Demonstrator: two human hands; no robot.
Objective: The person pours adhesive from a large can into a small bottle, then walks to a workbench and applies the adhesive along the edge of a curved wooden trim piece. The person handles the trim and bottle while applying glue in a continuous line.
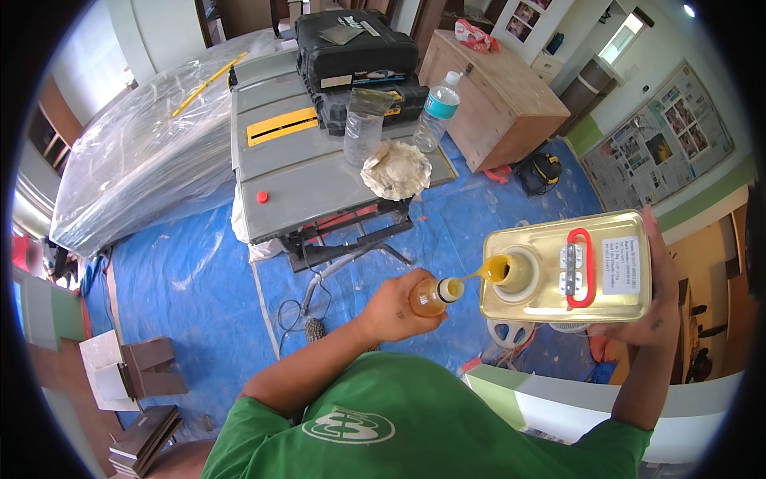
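My left hand point(400, 308) is closed around a clear bottle point(428, 297) that holds amber liquid, its open neck tilted to the right. My right hand point(652, 305) grips the far end of a rectangular metal can point(547, 233), tipped so that its spout faces the bottle. A thin stream of yellow liquid point(477, 273) runs between the can's spout and the bottle's mouth. The can has a red handle point(589, 269) and a label with writing. Ahead, a cut-down clear plastic container point(362, 135), a capped water bottle point(437, 114) and a crumpled, stained cloth or paper point(396, 170) are on a table saw.
The grey table saw point(293, 203) carries black tool cases point(356, 51). Left of it lies a large plastic-wrapped object point(149, 138). A wooden chest point(497, 96) stands behind right. Blue sheeting point(191, 281) covers the floor, with a cable point(290, 317) near the saw stand. Stacked boards point(143, 437) are lower left.
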